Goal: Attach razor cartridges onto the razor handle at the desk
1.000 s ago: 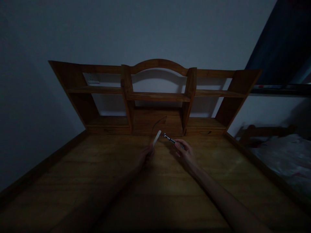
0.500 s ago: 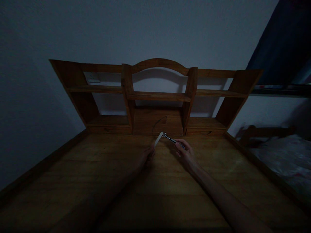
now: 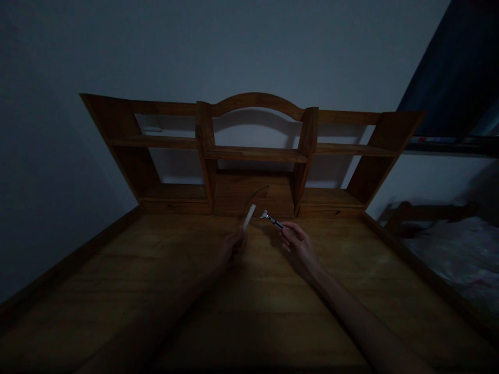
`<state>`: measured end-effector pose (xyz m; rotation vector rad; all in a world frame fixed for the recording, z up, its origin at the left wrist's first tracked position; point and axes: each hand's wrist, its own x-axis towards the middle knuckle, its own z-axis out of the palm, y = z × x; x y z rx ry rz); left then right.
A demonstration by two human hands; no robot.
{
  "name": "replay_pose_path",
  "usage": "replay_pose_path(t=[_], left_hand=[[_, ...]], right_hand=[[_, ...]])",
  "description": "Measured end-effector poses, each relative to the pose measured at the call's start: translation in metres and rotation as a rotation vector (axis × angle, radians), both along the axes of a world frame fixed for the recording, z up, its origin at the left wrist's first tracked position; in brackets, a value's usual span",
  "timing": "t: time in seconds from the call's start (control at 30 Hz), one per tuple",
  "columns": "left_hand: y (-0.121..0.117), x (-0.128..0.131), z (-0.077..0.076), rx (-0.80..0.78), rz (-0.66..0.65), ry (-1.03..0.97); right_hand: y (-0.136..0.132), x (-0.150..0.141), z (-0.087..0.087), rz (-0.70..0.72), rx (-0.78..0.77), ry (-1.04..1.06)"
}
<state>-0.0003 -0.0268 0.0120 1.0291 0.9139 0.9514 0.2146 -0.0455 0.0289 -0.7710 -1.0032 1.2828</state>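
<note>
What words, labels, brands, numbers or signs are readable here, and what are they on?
None can be read.
Pale stick in the left hand: no lettering shows.
Metal-headed tool in the right hand: too small and dim to tell.
Wooden shelf unit: no lettering shows.

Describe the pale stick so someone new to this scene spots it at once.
Find the wooden desktop hutch against the wall. In front of its middle section, the person's left grip holds the pale stick, its free end slanting up and rightward. It is plain and whitish, unlike the slim metal-headed tool in the right grip.
</note>
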Motion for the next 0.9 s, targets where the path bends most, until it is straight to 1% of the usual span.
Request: replay_pose_path(t=[0.1,0.2,0.27,0.3,0.4,0.47,0.57,0.63,0.73,0.83,0.9], left_hand=[[0.0021,0.0003,-0.0057,-0.010,-0.067,0.003],[0.0051,-0.0028,-0.0089,-0.026,0.009,0.047],[0.0057,-0.0056,-0.0077,-0.027,0.046,0.038],[0.0051,-0.0063,-0.0063,-0.031,0.038,0.022],[0.0015,-0.0046,-0.0027,-0.046,-0.053,-0.020],[0.0000,-0.0025,-0.0022,-0.053,-0.092,-0.013],[0.0021,-0.0036,-0.0035,-0.065,-0.040,-0.018],[0.0046,-0.0067,-0.0040,-0.061,0.003,-0.065],[0.0050,-0.0085,-0.0038,-0.011,-0.013,-0.119],[0.0012,-0.0038,-0.0043,-0.019,-0.029,-0.036],[-0.0012,-0.0001,-0.0047,-0.024,0.014,0.058]], right_hand=[[0.0010,0.0014,-0.0013,0.008,0.006,-0.025],[0.0023,0.0017,-0.0024,0.027,0.034,-0.016],[0.0029,0.0014,-0.0027,0.021,0.035,-0.015],[0.0031,0.0014,-0.0029,0.014,0.034,-0.020],[0.0043,0.0021,-0.0041,-0.007,0.031,-0.044],[0.0058,0.0031,-0.0056,-0.009,0.032,-0.055],[0.0085,0.0041,-0.0082,0.000,0.045,-0.036],[0.0098,0.0041,-0.0093,-0.006,0.058,-0.019],[0.0101,0.0035,-0.0096,-0.032,0.075,-0.025],[0.0090,0.0029,-0.0089,-0.033,0.077,-0.043],[0.0085,0.0027,-0.0086,-0.028,0.070,-0.040]])
